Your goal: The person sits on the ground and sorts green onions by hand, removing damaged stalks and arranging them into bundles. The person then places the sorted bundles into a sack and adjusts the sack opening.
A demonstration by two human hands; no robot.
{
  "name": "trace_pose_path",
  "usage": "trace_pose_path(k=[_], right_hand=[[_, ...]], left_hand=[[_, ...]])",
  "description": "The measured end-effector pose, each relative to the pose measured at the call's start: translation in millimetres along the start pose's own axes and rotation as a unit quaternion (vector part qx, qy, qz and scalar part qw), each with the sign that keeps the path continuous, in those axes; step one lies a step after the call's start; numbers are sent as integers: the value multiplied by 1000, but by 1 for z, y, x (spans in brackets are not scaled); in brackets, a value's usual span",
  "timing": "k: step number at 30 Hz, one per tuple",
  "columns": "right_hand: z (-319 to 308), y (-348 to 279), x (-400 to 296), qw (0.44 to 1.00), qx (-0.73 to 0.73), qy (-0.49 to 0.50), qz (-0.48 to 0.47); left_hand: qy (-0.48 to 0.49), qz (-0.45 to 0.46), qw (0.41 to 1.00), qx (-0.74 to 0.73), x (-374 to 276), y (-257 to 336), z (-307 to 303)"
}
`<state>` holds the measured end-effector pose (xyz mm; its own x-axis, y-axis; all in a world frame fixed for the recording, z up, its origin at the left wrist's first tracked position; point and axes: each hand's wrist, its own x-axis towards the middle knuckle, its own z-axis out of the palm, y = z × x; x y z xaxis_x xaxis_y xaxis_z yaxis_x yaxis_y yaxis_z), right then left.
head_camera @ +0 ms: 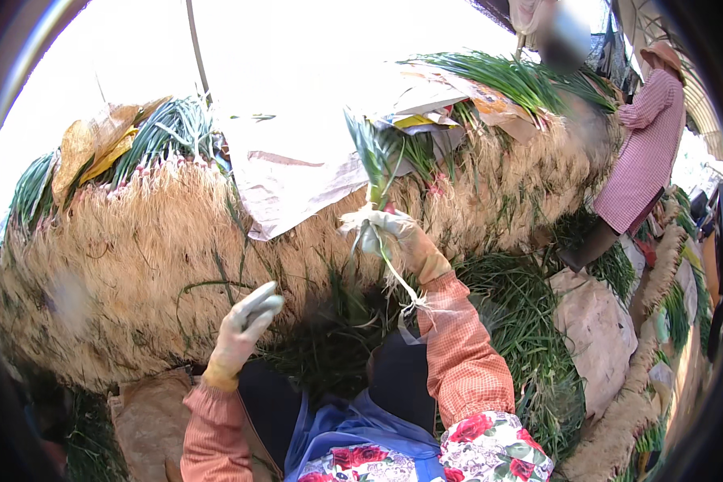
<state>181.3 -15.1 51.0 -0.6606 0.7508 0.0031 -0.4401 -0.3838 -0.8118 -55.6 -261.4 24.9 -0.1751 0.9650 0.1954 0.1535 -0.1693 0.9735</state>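
Observation:
My right hand, in a pale work glove, holds several green onions by their white, rooted ends, with the leaves pointing up. One onion stalk hangs down from this hand, its roots by my sleeve. My left hand, gloved too, is in front of the root wall with its fingers slightly bent and nothing in it. Before me stands a long stack of green onions, its pale roots facing me. A whitish sheet lies over part of its top.
Loose green leaves cover the ground beside and below me. A brown sack lies at lower left, a pale sack at right. A person in a checked smock and hat stands at the stack's right end. Another onion row runs along the right.

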Motion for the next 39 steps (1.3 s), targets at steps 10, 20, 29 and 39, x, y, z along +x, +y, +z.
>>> trace_pose_path(k=[10,20,29,39], right_hand=[[-12,43,10,998,-32,59,-7],[0,39,-7,911,-411,31,-16],[-31,-45,37,540,-773,295,-156],[15,56,20,985,-126,118,-13]], left_hand=[[185,81,970,-135,103,-30,86],[-34,-124,955,-268,185,-60,78],[-134,-71,862,-483,125,-47,67],[-47,-142,891,-429,116,-67,107]])
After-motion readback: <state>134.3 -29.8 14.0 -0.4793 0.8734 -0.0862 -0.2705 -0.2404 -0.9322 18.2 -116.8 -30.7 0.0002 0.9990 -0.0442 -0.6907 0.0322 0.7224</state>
